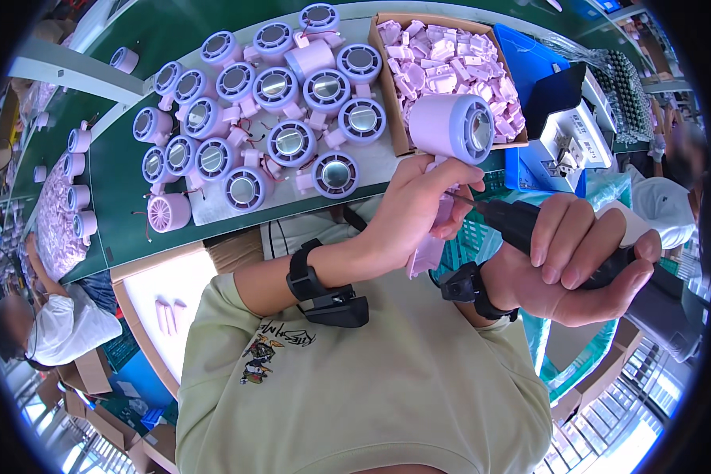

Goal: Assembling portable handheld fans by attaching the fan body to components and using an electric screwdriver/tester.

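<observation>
Presently, I have the black electric screwdriver (521, 223) clasped in the right hand (584, 261); should its body tilt off axis, the leverage could wrench the work. The lavender handheld fan (444, 126) is in front of the chest (387, 347), grasped below its head by the left hand (415, 193); a slack grip could let it rotate under torque. The thin bit (464, 200) points at the handle (426, 253) beside the left fingers, contact hidden, so slippage could scratch plastic or jab skin.

Assembly workshop, green workbench (118, 205), many matching lilac fan units (276, 89), power screwdriver (512, 223), co-worker (69, 324) nearby
</observation>
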The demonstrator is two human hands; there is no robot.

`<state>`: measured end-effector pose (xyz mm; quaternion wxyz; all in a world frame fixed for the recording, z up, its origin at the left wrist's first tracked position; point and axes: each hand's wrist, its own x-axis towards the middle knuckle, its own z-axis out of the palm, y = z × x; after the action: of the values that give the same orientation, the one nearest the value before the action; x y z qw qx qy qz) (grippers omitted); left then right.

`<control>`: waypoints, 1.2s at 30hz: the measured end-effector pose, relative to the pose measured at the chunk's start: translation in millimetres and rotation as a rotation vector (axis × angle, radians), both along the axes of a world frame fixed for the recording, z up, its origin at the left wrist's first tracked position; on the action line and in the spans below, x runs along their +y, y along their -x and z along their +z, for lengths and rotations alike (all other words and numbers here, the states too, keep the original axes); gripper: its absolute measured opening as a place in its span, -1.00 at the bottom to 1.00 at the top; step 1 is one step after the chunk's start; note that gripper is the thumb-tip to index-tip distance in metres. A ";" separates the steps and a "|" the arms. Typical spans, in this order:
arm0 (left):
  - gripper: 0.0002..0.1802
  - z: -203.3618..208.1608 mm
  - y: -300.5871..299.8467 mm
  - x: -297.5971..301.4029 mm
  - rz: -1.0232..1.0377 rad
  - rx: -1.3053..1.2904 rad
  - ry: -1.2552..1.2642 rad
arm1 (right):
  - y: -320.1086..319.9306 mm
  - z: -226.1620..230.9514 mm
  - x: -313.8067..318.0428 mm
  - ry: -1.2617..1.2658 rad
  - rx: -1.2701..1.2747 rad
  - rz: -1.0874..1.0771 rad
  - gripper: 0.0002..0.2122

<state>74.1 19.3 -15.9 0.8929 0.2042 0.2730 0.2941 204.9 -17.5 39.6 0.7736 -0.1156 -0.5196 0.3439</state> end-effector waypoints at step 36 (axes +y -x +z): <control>-0.45 -32.6 166.4 309.3 0.445 1.509 -0.691 | -68.3 -30.0 27.0 0.465 -0.194 -1.264 -0.56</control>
<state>-92.3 328.6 -48.5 0.2817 0.5473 0.7225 0.3148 273.2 9.4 9.6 0.7308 -0.5905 -0.3319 -0.0836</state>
